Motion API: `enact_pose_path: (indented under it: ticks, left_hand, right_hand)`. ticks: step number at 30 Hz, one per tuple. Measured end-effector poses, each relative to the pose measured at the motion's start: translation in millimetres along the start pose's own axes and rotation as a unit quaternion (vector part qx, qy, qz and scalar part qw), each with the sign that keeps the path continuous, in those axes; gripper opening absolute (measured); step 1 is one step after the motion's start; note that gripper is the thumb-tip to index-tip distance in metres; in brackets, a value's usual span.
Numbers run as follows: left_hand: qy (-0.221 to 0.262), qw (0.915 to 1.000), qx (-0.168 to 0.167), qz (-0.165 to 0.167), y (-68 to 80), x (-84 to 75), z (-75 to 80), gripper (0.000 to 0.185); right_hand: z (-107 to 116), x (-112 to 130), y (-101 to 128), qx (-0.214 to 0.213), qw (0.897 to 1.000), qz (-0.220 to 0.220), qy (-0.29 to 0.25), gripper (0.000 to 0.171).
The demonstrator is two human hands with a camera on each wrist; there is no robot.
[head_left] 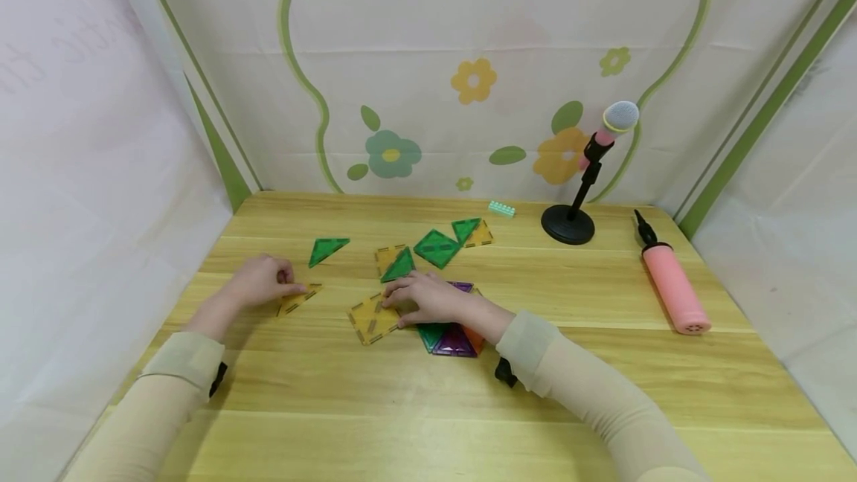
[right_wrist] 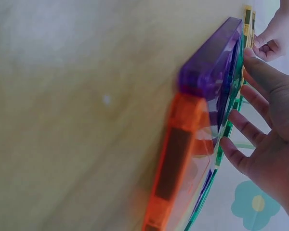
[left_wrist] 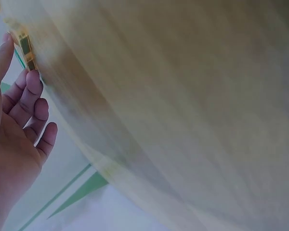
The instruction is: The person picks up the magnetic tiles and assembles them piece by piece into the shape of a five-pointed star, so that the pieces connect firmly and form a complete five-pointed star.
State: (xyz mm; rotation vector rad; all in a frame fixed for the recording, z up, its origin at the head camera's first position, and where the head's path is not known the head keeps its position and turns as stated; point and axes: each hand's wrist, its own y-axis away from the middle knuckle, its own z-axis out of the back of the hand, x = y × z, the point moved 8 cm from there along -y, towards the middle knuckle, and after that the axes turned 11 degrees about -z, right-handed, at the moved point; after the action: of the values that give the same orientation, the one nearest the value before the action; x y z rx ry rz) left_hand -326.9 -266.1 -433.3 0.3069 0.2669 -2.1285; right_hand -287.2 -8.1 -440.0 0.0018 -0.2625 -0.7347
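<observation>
Between thumb and fingers, my left hand [head_left: 260, 283] pinches a yellow triangular magnetic tile [head_left: 301, 299] at the table's left; the left wrist view shows its edge at the fingertips [left_wrist: 32, 83]. My right hand [head_left: 431, 297] touches the right side of a yellow square [head_left: 364, 320] of tiles, fingers spread and fairly straight. Under that hand's wrist lies a many-coloured cluster with a purple tile [head_left: 455, 343] and an orange tile [right_wrist: 173, 159], partly hidden. Behind it are a yellow-and-green square [head_left: 398, 266] and a green square [head_left: 437, 248]. A green triangle [head_left: 326, 250] lies beyond my left hand.
Farther back lies another green-and-yellow pair [head_left: 467, 230], with a mint toy brick [head_left: 501, 209] near the rear edge. A toy microphone on a black stand [head_left: 569, 225] stands back right. A pink hand pump [head_left: 676, 288] lies at the right. Fabric walls enclose the wooden table [head_left: 321, 422].
</observation>
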Motion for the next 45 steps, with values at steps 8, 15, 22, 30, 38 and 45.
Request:
enact_pose_path:
  ticks: [8, 15, 22, 30, 38, 45]
  left_hand:
    - [0.081, 0.9954, 0.014, -0.049, 0.1, 0.6, 3.3, 0.035]
    - [0.102, 0.9919, 0.039, -0.064, -2.1, -6.8, -7.6, 0.04]
    - [0.073, 0.9956, 0.021, -0.054, -15.6, -17.4, -14.0, 0.04]
    - [0.049, 0.9972, 0.014, -0.054, -24.8, -29.7, -15.6, 0.04]
    - [0.056, 0.9978, -0.028, -0.022, -29.4, -14.1, 2.8, 0.045]
    - [0.022, 0.9996, -0.019, 0.003, -41.9, 5.4, 5.5, 0.057]
  right_hand:
    - [-3, -2, -2, -0.008, 1.0, 0.006, -0.001, 0.043]
    - [-4, -5, -3, -0.006, 1.0, 0.001, 0.003, 0.043]
    - [-3, -2, -2, -0.011, 1.0, 0.009, 0.001, 0.043]
    - [-1, 1, -2, -0.001, 1.0, 0.011, 0.003, 0.044]
    - [10, 8, -13, -0.005, 1.0, 0.007, 0.026, 0.052]
    - [4, 23, -40, 0.032, 0.999, -0.019, 0.036, 0.06]
